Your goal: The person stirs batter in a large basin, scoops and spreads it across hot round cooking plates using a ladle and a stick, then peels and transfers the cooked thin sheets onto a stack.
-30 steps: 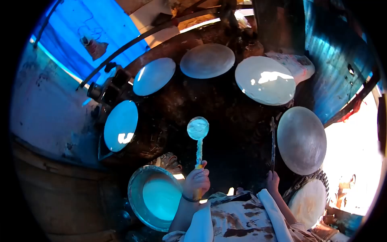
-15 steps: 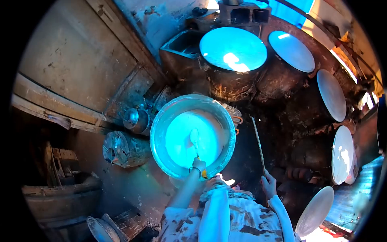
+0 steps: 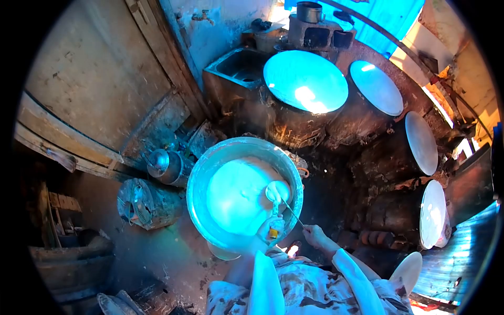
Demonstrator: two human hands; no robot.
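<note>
A big round metal pot (image 3: pixel 192 184) holds pale, thick-looking contents (image 3: pixel 236 194), tinted blue by the light. At the pot's near right side, my left hand (image 3: pixel 271 229) is closed around a spatula (image 3: pixel 275 209) with a yellow handle end; its pale head lies over the contents. My right hand (image 3: pixel 314 236) grips a thin stick (image 3: pixel 294 214), which slants over the pot's rim. The stick's far end meets or overlaps the spatula near its head; whether they touch I cannot tell.
Several large sooty vessels with round pale tops (image 3: pixel 305 81) curve along the back and right. A basin (image 3: pixel 240 67) stands behind. Left of the pot are a metal can (image 3: pixel 167 165) and a battered bucket (image 3: pixel 149 203). A wooden door (image 3: pixel 97 79) fills the upper left.
My right hand has swung the stick leftward from beside the pot to over its rim. My left hand has shifted slightly right and down with the spatula. The camera view has tilted.
</note>
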